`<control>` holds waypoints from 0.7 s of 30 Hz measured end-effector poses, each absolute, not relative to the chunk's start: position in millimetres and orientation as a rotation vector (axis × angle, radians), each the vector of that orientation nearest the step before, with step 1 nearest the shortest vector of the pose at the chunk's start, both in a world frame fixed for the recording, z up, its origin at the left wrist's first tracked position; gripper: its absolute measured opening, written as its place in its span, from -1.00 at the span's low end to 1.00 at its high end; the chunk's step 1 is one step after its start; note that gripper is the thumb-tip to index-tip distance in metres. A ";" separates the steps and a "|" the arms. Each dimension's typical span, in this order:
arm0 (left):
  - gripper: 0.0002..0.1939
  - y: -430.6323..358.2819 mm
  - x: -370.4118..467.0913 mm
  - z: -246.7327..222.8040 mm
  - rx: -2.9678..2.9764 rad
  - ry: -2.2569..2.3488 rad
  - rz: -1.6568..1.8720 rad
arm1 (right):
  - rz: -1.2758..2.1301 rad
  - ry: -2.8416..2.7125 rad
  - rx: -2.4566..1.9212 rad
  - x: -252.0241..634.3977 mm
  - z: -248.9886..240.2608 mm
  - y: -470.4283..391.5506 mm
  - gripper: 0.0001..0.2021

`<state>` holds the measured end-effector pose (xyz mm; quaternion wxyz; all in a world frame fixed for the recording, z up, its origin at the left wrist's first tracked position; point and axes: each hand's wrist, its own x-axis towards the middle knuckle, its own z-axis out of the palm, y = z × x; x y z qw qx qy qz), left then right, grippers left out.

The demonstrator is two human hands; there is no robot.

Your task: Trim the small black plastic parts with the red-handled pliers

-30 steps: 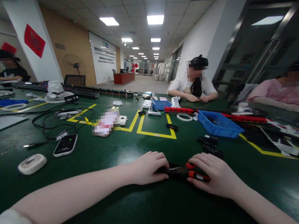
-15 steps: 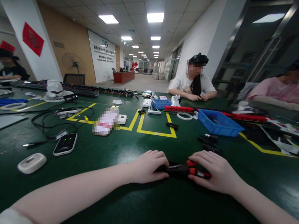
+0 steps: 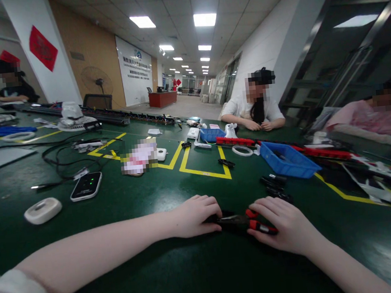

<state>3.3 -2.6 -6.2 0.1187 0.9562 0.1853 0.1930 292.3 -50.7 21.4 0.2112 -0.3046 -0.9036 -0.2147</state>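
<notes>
My right hand (image 3: 282,223) is closed around the red-and-black handles of a pair of pliers (image 3: 258,225). The metal jaws point left, toward my left hand (image 3: 199,216). That hand pinches a small black part (image 3: 212,218), mostly hidden by the fingers, and the plier tips meet it or lie close to it. Both hands rest low over the green table (image 3: 180,277). Beyond my right hand lies a cluster of black parts (image 3: 274,186). Another small black piece (image 3: 226,163) sits by the yellow tape.
A blue bin (image 3: 288,160) stands at the right, with a smaller blue tray (image 3: 212,134) farther back. To the left lie a phone (image 3: 139,157), a white device with green lights (image 3: 86,186) and a white oval object (image 3: 43,211). A person (image 3: 253,104) sits across the table.
Both hands keep almost the same place and hold. The view shifts very slightly, and the plier handles look a little different in angle.
</notes>
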 end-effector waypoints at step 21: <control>-0.78 -3.8 2.9 -4.6 2.800 0.564 0.547 | -0.430 -2.541 -0.971 293.5 19.9 -50.7 -0.71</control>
